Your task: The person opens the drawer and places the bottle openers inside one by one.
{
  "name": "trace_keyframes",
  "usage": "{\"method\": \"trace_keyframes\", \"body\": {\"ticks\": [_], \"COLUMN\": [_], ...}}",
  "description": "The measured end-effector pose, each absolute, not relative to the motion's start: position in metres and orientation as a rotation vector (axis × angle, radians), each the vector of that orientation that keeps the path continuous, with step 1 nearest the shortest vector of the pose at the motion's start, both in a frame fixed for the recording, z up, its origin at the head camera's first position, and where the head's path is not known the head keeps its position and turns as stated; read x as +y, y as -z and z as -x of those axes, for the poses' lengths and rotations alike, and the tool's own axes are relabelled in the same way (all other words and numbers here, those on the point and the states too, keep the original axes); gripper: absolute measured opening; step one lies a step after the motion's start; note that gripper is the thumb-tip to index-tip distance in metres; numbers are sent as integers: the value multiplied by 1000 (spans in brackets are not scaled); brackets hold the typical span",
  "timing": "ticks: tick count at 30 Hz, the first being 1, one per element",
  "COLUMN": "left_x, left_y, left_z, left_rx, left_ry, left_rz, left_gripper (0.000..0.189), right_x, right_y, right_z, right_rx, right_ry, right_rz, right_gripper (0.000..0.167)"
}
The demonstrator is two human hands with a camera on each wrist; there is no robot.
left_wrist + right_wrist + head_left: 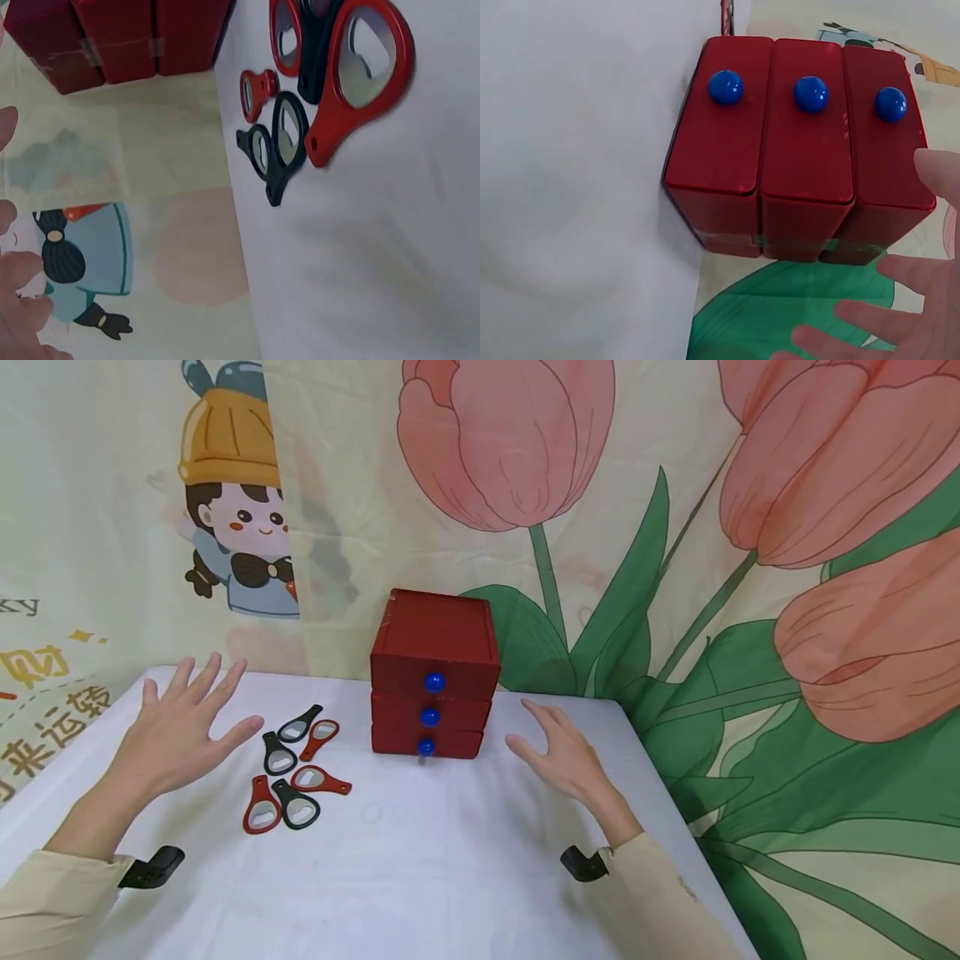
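Note:
Over the left side of the table my left hand (180,731) is spread, its fingers straight and holding nothing. Several bottle openers lie to its right, some black, some red, among them a red one (326,131) and a black one (300,810). My right hand (566,752) hovers to the right of a dark red box of three stacked drawers (435,635), apart from it, with fingers extended. Each drawer front bears a round blue knob (811,94), and the drawers look closed. Only fingertips of the left hand show in the left wrist view.
A white cloth covers the table (450,860). Behind it hangs a printed fabric backdrop (337,527) with large tulips and a cartoon figure. Clear tape (757,240) runs across the drawers' side. Black straps sit at both wrists.

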State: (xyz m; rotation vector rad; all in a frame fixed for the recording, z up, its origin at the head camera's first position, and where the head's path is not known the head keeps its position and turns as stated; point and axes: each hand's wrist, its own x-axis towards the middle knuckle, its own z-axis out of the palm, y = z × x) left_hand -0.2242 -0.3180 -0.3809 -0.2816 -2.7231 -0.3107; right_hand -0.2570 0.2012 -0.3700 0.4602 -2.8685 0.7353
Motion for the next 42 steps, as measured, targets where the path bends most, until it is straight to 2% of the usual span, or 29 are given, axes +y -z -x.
{"method": "trace_keyframes", "body": {"ticks": [19,30,42], "left_x": [-250,-215,-176], "left_y": [373,375,380], "left_z": [226,230,238], "left_rx": [-2772,-2710,-2625], "left_ry": [751,972,1239], "left_rz": [325,349,399], "left_gripper": [83,69,58], "right_x": [165,149,140], "right_y": [338,321,317], "right_z": [292,317,341], "right_rx": [-2709,-2675,-2573], "right_ry": [-1224,-1333,-1738], "right_rz": [-567,-527,-454], "right_gripper": [79,79,73]}}
